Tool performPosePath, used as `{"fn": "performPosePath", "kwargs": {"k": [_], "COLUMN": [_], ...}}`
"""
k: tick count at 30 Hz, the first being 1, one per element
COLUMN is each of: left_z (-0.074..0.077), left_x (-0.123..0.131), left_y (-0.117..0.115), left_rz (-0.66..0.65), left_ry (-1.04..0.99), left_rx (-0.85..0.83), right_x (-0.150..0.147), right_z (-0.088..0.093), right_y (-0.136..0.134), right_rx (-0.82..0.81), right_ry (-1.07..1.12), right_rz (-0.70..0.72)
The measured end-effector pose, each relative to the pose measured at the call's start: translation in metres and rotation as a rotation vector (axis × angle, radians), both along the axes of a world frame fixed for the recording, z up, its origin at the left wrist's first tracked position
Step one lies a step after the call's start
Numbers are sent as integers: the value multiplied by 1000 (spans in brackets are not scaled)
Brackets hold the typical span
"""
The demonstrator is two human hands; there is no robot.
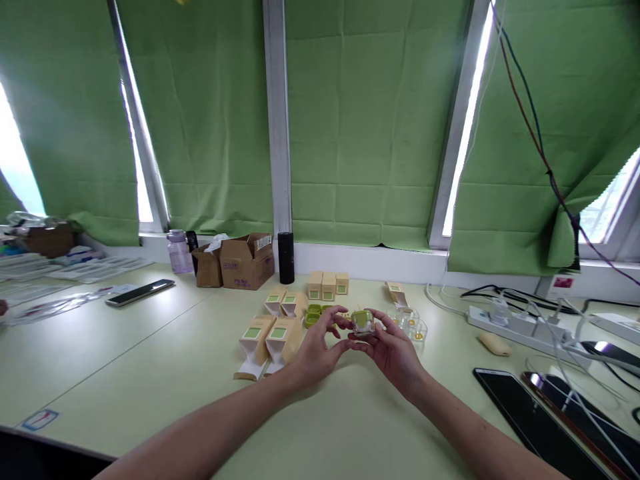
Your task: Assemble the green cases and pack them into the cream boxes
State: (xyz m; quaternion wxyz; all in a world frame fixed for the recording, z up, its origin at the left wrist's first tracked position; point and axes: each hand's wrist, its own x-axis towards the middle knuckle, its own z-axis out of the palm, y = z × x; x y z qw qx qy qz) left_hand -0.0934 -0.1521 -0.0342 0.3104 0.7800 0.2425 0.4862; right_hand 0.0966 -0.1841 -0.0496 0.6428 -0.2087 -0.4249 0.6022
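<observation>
Above the near part of the table, both hands meet at a small clear, squarish container (363, 321) with green inside or on top. My right hand (397, 357) grips it from the right, fingers curled under it. My left hand (320, 350) closes in on its left side, with thumb and bent fingers at its edge. Behind the left hand sit small green pieces (313, 313). Several clear cups with gold-coloured bits (414, 325) stand beyond the right hand. Left of my hands lie opened tan cartons (255, 337) with green labels, flaps towards me.
Closed small tan boxes (328, 285) stand at the back. Farther left are a brown cardboard box (246, 261), a black bottle (286, 259), a purple bottle (179, 252) and a phone (141, 293). To the right are a power strip (520, 331), cables and a dark tablet-like device (520, 417).
</observation>
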Motion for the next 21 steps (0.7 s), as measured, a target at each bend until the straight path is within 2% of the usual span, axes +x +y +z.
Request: {"fn": "performPosePath", "kwargs": {"k": [5, 14, 21], "left_z": [1, 1, 0], "left_x": [0, -1, -2], "left_y": [-2, -3, -2], "left_rz": [-45, -49, -48], "left_ry": [-6, -18, 5], "left_rx": [55, 76, 89], "right_x": [3, 3, 2], "right_z": [-3, -2, 3], "right_y": [2, 2, -1], "right_rx": [-22, -29, -13], "right_ry": [59, 80, 61], "right_rz": [29, 54, 4]}}
